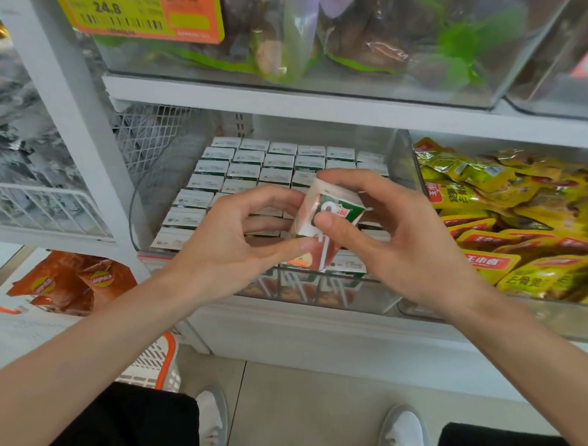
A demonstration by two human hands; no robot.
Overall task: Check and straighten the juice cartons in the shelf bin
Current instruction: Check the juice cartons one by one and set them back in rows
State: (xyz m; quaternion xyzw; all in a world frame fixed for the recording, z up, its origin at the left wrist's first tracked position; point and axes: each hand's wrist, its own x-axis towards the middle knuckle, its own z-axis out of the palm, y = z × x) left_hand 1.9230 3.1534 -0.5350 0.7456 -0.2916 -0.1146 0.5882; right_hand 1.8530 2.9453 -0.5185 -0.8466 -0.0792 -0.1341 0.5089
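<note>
A small juice carton, green, white and orange, is lifted above the clear shelf bin and held tilted between both hands. My left hand grips its lower left side with thumb and fingers. My right hand pinches its upper right part, thumb on the front face. Inside the bin stand several rows of juice cartons, white tops up, in neat lines. The rows at the front right are hidden behind my hands.
A clear bin of yellow snack packets sits right of the carton bin. Bagged goods fill the shelf above behind a yellow price tag. Orange bags lie lower left. A white and orange basket stands on the floor by my shoes.
</note>
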